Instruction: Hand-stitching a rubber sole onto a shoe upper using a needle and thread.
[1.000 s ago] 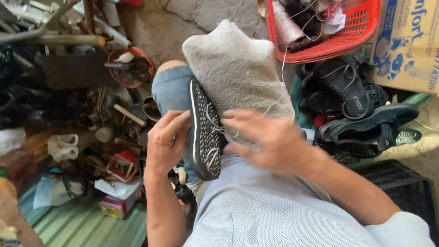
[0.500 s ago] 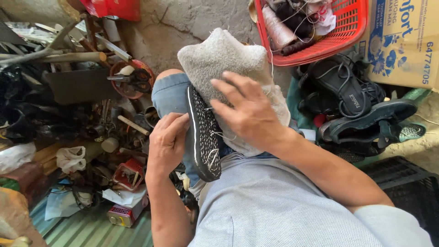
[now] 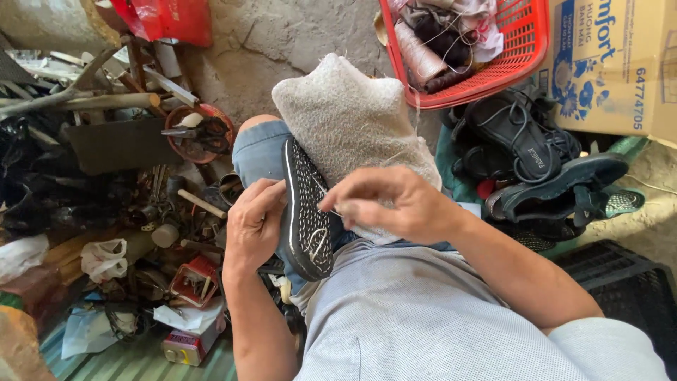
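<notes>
Rubber sole: black with a pale tread pattern, that's the shoe (image 3: 307, 212) standing on edge on the person's lap, resting on the denim-covered knee (image 3: 257, 149) and leaning against the grey towel (image 3: 352, 127).
Left hand: left hand (image 3: 252, 224) is wrapped closed around the shoe's outer edge, fingers curled onto the sole rim, holding it steady.
Right hand: right hand (image 3: 395, 204) is pinched shut right at the sole's edge; I can't make out a needle in the pinch, too small to see.
Thread: a thin pale thread (image 3: 417, 106) hangs above the towel, over by the red basket (image 3: 522, 49).
Doing it well, imo: keep the left grip firm so the shoe doesn't twist, pull straight along the seam line, and keep the towel under it as padding for the knee.
Around: spools and cord in the basket, dark sandals (image 3: 536, 155) heaped to the right, scissors in a round bowl (image 3: 194, 134) and tool clutter on the floor to the left.
</notes>
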